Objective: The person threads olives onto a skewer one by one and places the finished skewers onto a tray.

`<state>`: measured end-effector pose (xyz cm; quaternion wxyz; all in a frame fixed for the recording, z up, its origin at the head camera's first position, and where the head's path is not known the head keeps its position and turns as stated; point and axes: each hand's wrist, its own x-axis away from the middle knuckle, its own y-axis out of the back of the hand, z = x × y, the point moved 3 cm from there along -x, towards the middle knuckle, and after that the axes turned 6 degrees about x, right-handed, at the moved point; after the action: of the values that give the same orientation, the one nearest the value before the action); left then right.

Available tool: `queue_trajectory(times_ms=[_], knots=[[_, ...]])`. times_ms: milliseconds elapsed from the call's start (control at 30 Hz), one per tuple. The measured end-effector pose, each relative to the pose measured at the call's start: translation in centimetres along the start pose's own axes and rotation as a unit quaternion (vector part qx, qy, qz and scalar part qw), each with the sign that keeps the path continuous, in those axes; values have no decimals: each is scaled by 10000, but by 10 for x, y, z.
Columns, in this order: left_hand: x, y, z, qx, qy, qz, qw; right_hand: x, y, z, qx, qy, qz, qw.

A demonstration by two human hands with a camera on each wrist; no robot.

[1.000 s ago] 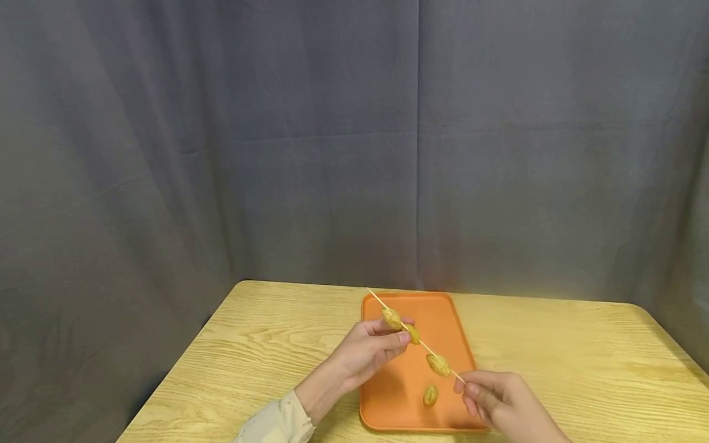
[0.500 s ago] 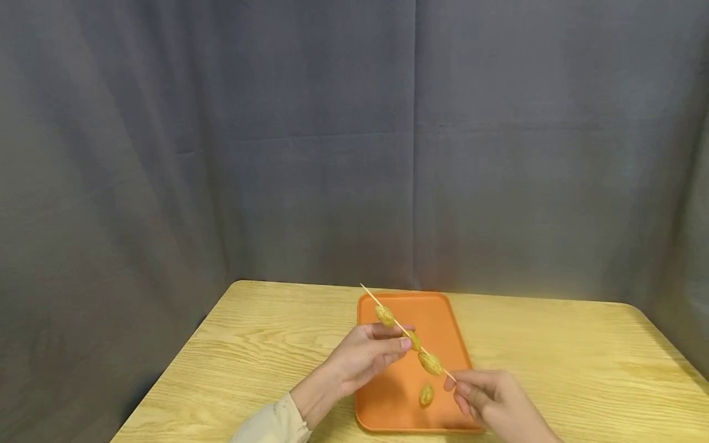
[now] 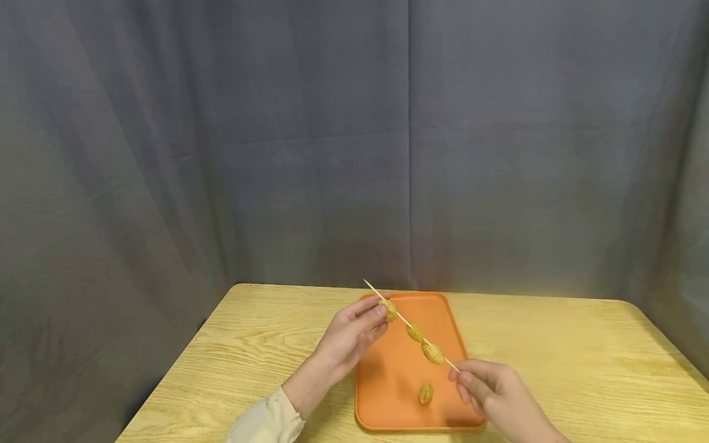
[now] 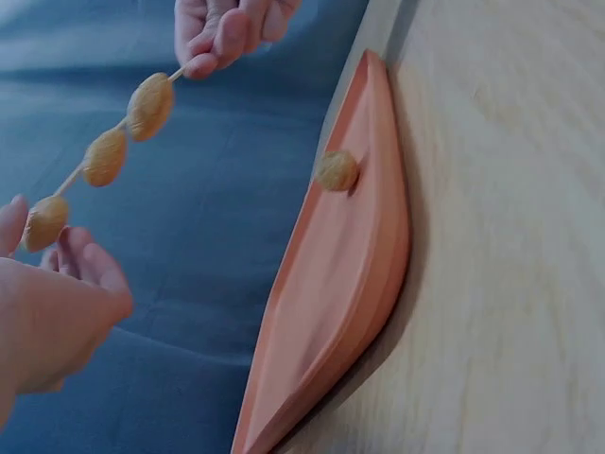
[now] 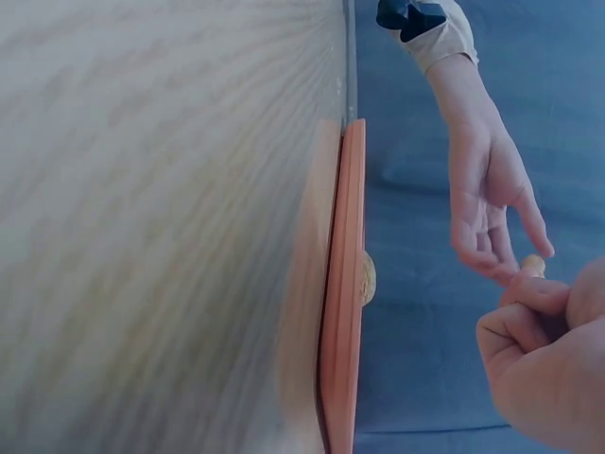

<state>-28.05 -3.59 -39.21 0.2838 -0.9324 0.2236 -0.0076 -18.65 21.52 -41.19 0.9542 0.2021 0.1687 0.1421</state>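
A thin wooden skewer (image 3: pixel 404 320) slants over the tray with three yellow-brown, wrinkled oval pieces threaded on it. My left hand (image 3: pixel 349 335) pinches the topmost piece (image 4: pixel 45 223) between thumb and fingers, close to the skewer's pointed end. Lower down, the middle piece (image 3: pixel 414 333) and the lowest piece (image 3: pixel 432 353) sit nearly touching. My right hand (image 3: pixel 493 387) grips the skewer's bottom end. A loose oval piece (image 3: pixel 425 394) of the same kind lies on the orange tray (image 3: pixel 388 400) beneath. In the right wrist view, my right fingers hide most of the skewer.
The tray rests on a light wood-grain table (image 3: pixel 554 344), near its front edge. Grey-blue curtains (image 3: pixel 310 154) hang behind the table and along both sides.
My left hand has gone from the middle piece up to the topmost one. The middle piece now sits lower, close to the lowest. My right hand still holds the skewer's end.
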Motion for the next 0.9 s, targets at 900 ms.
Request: queue_trajectory(times_ms=[900], knots=[[-4, 3, 12, -359, -206, 195, 9990, -1, 2, -6, 1, -49, 164, 9999]])
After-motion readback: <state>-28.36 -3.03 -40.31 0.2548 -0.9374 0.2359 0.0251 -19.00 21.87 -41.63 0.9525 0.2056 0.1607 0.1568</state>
